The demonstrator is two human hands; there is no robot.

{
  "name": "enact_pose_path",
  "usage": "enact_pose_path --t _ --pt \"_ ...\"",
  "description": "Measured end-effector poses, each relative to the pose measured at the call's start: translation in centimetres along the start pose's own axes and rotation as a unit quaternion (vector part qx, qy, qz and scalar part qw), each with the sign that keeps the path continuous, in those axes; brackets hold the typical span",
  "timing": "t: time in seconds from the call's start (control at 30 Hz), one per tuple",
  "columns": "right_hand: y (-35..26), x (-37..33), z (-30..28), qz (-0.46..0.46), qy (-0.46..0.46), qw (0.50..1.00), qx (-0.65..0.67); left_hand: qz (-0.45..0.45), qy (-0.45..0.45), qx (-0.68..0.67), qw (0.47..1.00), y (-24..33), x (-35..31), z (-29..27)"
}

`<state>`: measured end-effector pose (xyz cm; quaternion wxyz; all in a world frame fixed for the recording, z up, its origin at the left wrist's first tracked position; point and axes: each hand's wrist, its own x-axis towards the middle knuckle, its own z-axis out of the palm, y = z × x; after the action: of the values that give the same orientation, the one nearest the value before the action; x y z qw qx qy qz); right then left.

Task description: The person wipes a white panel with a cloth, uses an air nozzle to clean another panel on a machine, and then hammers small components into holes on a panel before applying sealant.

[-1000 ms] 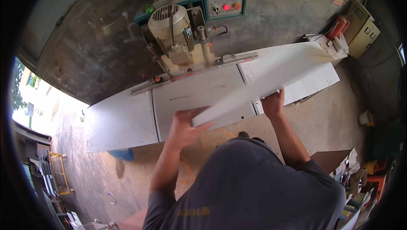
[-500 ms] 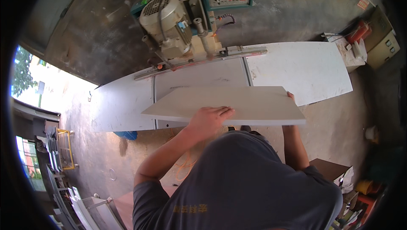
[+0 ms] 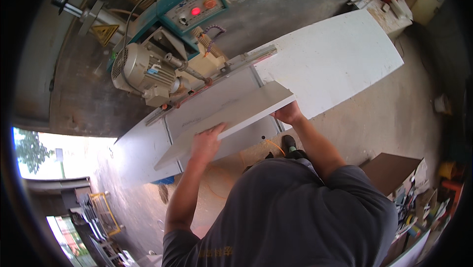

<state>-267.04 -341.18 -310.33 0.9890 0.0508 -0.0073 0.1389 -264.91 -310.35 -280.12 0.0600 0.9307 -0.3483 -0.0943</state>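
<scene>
A pale grey-white board (image 3: pixel 246 112) is held tilted over the machine's white table, its right end higher in the picture and its near edge towards me. My left hand (image 3: pixel 206 143) grips the near edge left of the middle, with its fingers on the upper face. My right hand (image 3: pixel 288 113) holds the board near its right end from below, its fingers partly hidden under it. Beyond the board stands a woodworking machine with a grey motor (image 3: pixel 148 72) and a teal control box (image 3: pixel 194 8) with a lit red lamp.
The long white worktable (image 3: pixel 335 55) runs from lower left to upper right, with a metal fence (image 3: pixel 251 60) along its back. A brown panel (image 3: pixel 391 171) and cluttered items lie at right. A yellow metal frame (image 3: pixel 104 213) stands at left. An orange cord (image 3: pixel 274 145) lies near my foot.
My view has turned, so the machine and table now appear slanted. The board has tilted with its right end up, and my left hand has shifted from its upper face to its near edge.
</scene>
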Motion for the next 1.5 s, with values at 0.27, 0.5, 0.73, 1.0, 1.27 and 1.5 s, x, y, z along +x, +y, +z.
enact_pose_path --t 0.27,0.5,0.73,1.0,1.27,1.5 --pt "8.1 -29.3 -3.4 -0.118 0.39 0.902 -0.144 0.186 -0.138 0.022 0.973 0.0 -2.9 14.5" --pt "21.6 -43.1 -10.4 -0.355 0.696 0.59 -0.206 0.196 -0.016 0.18 0.964 -6.9 1.8 33.8" --pt "35.6 -47.9 -10.7 -0.286 0.929 0.161 -0.169 0.18 -0.087 0.195 0.96 -9.6 8.6 29.5" --pt "31.5 -53.5 -13.1 -0.321 0.929 0.066 -0.169 0.136 -0.116 0.288 0.941 -16.7 13.8 24.2" --pt "15.7 -59.1 -5.7 -0.399 0.887 0.076 -0.217 0.089 -0.259 0.198 0.941 -16.3 14.8 20.8" --pt "6.5 -59.6 -1.5 -0.425 0.73 0.148 -0.515 0.016 -0.249 0.091 0.964 -16.1 0.0 20.4"
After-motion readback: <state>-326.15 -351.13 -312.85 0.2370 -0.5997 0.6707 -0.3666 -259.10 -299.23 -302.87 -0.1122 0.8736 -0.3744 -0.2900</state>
